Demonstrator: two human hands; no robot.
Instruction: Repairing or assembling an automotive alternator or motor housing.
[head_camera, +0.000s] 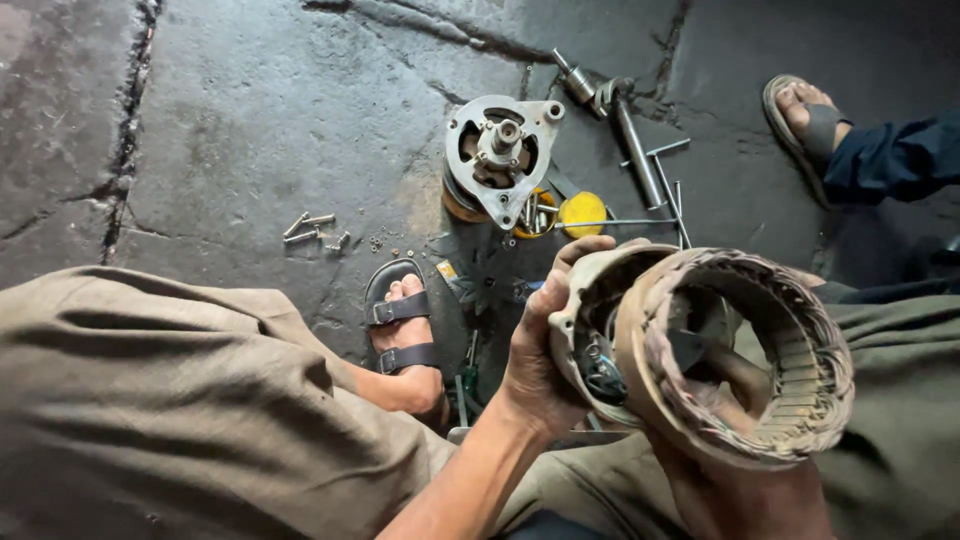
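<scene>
Both hands clamp one stator housing (700, 350): left hand (535, 355) on its rim, right hand (745, 490) underneath. Beyond left hand: one rotor end-frame (497, 155), about five loose bolts (312, 232), one yellow cap (582, 212).

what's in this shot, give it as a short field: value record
setting: dark cracked stone floor, seen from above
left hand: left hand grips the housing side of the stator assembly
right hand: right hand supports the assembly from below, mostly hidden
winding: ring of wire coils faces the camera
on floor: metal end cover with shaft, loose bolts, yellow disc, long rods, socket tool
feet: own sandalled foot; another person's sandalled foot top right
</scene>
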